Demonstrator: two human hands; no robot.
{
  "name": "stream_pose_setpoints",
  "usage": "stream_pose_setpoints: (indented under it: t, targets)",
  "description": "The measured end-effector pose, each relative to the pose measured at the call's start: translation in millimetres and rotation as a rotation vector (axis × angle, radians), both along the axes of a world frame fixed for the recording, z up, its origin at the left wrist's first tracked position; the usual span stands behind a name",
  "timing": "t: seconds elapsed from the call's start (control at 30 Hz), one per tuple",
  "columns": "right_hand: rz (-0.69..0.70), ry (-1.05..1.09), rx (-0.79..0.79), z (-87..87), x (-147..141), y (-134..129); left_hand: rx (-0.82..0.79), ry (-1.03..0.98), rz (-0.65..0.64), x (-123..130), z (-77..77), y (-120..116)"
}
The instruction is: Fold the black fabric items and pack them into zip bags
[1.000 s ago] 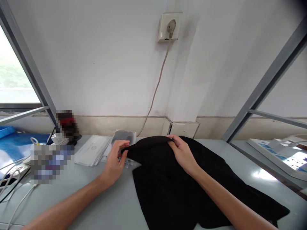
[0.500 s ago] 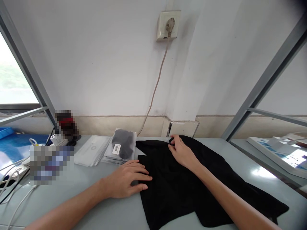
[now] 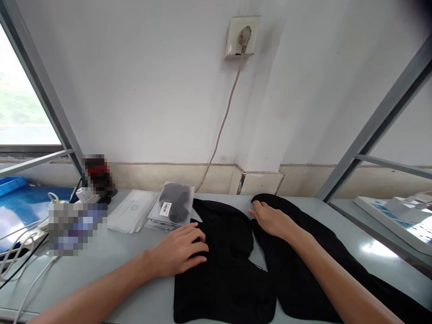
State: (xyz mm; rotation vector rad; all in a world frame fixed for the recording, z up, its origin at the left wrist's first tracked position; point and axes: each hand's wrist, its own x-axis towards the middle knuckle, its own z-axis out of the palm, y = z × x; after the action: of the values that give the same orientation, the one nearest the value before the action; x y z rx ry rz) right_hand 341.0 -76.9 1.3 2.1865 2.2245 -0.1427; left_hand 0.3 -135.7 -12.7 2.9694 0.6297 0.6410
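Note:
Two dark pieces lie side by side on the grey table. The left one is a flat black balaclava-shaped cloth (image 3: 224,279) with a curved cut-out in its right edge. My left hand (image 3: 178,251) rests on its left edge, fingers spread and flat. My right hand (image 3: 275,221) lies on top of the other black cloth (image 3: 286,274), near its far end. The right fingers are slightly bent and the thumb stands apart from them, with no pinch visible. My right forearm covers part of this cloth.
Behind my left hand are clear plastic packets (image 3: 173,204) with a dark item and a barcode label, beside a stack of whitish plastic bags (image 3: 131,211). White cables (image 3: 25,256) lie at the left. A wall socket (image 3: 242,38) holds a plug; grey metal posts (image 3: 371,121) frame the table.
The two black cloths, overlapping before, now lie apart with a strip of table between them. My right hand and the right cloth have moved right. The left cloth lies flatter under my left hand.

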Motion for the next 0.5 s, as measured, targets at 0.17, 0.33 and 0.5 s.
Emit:
stream_pose_setpoints:
  t: [0.17, 0.33, 0.5]
  targets:
    - [0.021, -0.059, 0.004, -1.0, 3.2, -0.4, -0.164, 0.054, -0.066, 2.7, 3.0, -7.0]
    - [0.014, -0.118, 0.102, 2.9, -11.6, -7.5, -0.243, 0.061, -0.059, 3.2, 5.7, -9.9]
    - [-0.054, -0.077, 0.026, 6.8, -16.6, -18.0, -0.249, 0.074, -0.034, 3.1, 3.1, -10.4]
